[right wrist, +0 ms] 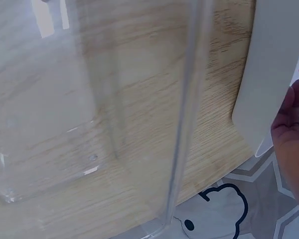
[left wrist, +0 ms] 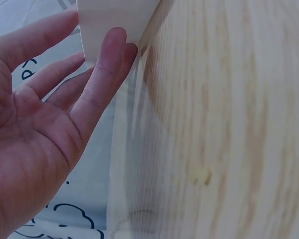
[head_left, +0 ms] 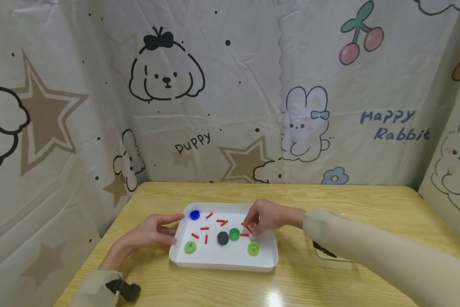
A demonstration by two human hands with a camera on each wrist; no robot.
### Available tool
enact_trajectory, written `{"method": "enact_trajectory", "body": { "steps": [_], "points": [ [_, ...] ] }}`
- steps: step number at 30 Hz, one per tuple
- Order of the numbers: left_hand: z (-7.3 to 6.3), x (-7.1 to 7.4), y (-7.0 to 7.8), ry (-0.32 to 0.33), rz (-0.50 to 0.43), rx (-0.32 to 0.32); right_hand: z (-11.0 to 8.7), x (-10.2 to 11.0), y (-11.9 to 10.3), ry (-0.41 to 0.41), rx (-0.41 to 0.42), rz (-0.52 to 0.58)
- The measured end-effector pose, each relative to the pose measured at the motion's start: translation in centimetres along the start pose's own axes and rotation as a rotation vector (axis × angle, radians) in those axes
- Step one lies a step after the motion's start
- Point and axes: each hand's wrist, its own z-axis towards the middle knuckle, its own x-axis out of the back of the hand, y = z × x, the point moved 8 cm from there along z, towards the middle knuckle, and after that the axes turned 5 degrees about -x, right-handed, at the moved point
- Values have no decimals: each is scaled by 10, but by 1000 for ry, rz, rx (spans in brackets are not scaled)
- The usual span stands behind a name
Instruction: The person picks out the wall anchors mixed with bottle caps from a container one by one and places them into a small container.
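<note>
A shallow white tray (head_left: pixel 218 267) lies on the table, with short red sticks (head_left: pixel 206 239) scattered inside. My left hand (head_left: pixel 147 232) reaches to the tray's left side, its fingers extended and fingertips at the wall (left wrist: pixel 102 22). Over the tray's right half, my right hand (head_left: pixel 268 215) has its fingers bent down, pinching a red stick (head_left: pixel 249 229) between thumb and fingers. Around it are a green cap (head_left: pixel 234 233), a black cap (head_left: pixel 223 238) and a yellow-green cap (head_left: pixel 253 248). A blue cap (head_left: pixel 194 215) and a light green cap (head_left: pixel 190 247) sit in the left corners.
A clear plastic container (right wrist: pixel 182 114) stands on the wooden table (head_left: pixel 168 285) right of the tray, partly behind my right forearm in the head view. A printed cloth (head_left: pixel 245 85) with cartoon animals hangs behind the table and along its sides.
</note>
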Motion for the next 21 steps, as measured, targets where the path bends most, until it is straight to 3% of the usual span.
{"method": "enact_trajectory", "body": {
  "steps": [13, 21],
  "points": [
    [-2, -2, -1, -18, -44, -20, -10, 13, -5, 74, 26, 158],
    [-1, -2, -1, -14, -55, -9, -26, 24, -3, 123, -66, 253]
  ]
}}
